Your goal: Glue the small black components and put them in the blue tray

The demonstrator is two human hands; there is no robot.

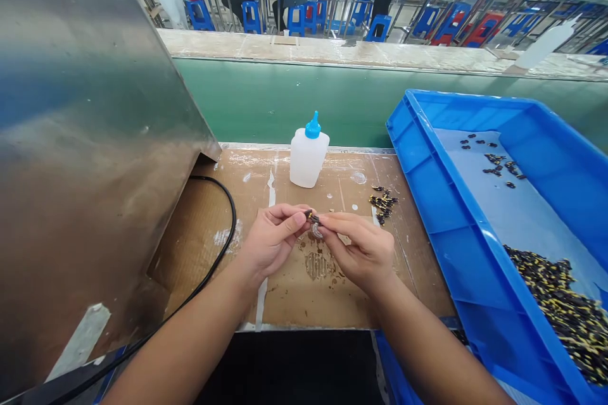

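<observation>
My left hand (275, 237) pinches a small black-and-yellow part (310, 216) between thumb and forefinger. From the other side, my right hand (361, 245) is closed on the same small part, fingertips almost meeting the left ones. A pale, curved, shiny piece (316, 230) shows just below the right fingertips; its kind is too small to make out. Behind the hands a white squeeze bottle (308, 158) with a blue nozzle cap stands upright on the cardboard-covered bench (294, 307). A small pile of black-and-yellow parts (383, 202) lies right of the bottle.
At the right stands a large blue bin (430, 202) with a heap of black-and-yellow parts (560, 304) inside. A metal panel (95, 139) bounds the left, with a black cable (230, 228) near it. Another white bottle (546, 44) sits on the ledge (332, 50); people work beyond.
</observation>
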